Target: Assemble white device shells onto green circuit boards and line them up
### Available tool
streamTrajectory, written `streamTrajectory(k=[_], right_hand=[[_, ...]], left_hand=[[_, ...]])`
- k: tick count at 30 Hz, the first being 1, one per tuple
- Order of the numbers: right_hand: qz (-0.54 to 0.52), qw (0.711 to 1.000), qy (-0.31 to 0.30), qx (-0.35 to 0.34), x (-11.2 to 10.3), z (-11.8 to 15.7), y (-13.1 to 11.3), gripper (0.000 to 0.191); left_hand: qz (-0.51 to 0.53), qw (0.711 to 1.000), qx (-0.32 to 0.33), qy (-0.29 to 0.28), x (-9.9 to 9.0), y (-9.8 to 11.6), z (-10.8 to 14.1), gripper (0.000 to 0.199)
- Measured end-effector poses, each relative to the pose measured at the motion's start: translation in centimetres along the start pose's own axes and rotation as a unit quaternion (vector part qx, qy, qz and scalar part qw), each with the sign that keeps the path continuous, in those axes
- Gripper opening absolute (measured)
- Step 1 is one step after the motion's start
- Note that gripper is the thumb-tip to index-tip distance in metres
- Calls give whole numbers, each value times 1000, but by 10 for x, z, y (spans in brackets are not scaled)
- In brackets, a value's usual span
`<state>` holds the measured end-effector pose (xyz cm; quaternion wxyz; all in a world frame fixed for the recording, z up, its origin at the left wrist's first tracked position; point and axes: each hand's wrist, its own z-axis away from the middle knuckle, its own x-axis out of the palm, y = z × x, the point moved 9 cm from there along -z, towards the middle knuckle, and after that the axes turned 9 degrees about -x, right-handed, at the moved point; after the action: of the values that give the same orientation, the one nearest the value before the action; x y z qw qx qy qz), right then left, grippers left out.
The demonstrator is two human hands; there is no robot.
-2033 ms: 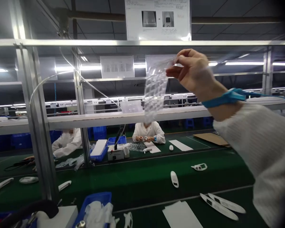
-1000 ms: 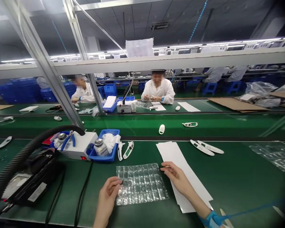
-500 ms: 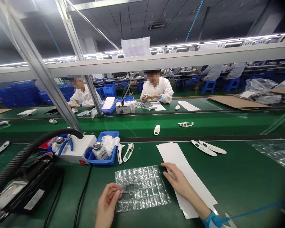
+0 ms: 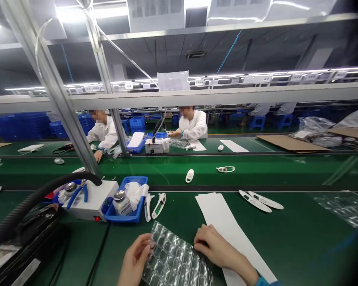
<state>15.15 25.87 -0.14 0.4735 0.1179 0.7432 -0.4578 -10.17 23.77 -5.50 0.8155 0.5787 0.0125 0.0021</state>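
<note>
Apart, left hand and right hand hold opposite edges of a clear bubbled plastic sheet

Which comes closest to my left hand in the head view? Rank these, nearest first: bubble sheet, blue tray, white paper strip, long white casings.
From the left hand:
1. Clear bubble sheet: held at its edge, to the hand's right.
2. Blue plastic tray: straight ahead.
3. White paper strip: ahead and right.
4. Long white casings: farther right, beyond the paper.
</note>
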Motion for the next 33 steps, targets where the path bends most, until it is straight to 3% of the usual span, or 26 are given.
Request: streamTrajectory(k=[3,8,12,15,18,22,26,29,33], right_hand=[[32,999,30,21,-38,-20,28,17],[103,979,100,142,-117,-67,138,12],[180,941,152,242,-171,-83,216,28],[229,914,162,294,-190,-87,248,35],[257,901,141,320,-193,-92,267,33],[280,898,111,322,-191,-102,273,26],[264,907,106,310,-184,-114,257,26],[229,928,118,268,-165,-120,219,29],[161,968,115,152,-112,-115,137,37]], left_hand=[[-91,994,25,-47,19,15,-18,50],[-272,956,106,-33,54,52,-32,38],[-346,924,159,-45,88,87,-44,37],[-442,876,187,-52,119,109,-71,35],[-505,843,186,-16,140,124,-117,39],[-553,818,157,35,156,126,-181,49],[-567,809,151,44,163,120,-219,22],[-566,809,146,58,158,116,-229,18],[-563,802,165,109,146,123,-228,24]])
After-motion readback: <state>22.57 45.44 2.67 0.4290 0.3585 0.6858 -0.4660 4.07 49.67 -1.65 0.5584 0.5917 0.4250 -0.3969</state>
